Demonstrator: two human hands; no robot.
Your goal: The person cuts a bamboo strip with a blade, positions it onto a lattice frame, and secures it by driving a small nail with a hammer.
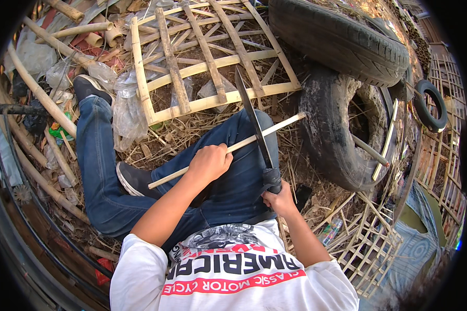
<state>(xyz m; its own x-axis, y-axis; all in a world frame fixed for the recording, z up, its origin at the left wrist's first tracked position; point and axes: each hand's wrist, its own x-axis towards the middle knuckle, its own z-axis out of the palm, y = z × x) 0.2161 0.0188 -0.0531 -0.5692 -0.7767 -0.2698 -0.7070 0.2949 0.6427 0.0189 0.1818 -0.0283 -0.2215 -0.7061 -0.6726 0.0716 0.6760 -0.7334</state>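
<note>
My left hand (210,163) is closed around a thin, pale bamboo strip (283,124) that slants up to the right across my raised thigh. My right hand (280,199) grips the dark-wrapped handle of a machete (249,103). Its long blade points away from me and crosses the strip to the right of my left hand, near my knee. I cannot tell whether the edge touches the strip. Just beyond my legs lies a bamboo lattice frame (203,52) made of crossed slats.
A large tyre (342,46) leans over a second worn tyre (324,119) at the right, with a small tyre (420,101) farther right. A woven bamboo panel (371,249) lies near my right elbow. Bamboo poles (39,98) and plastic sheets (129,106) litter the left side.
</note>
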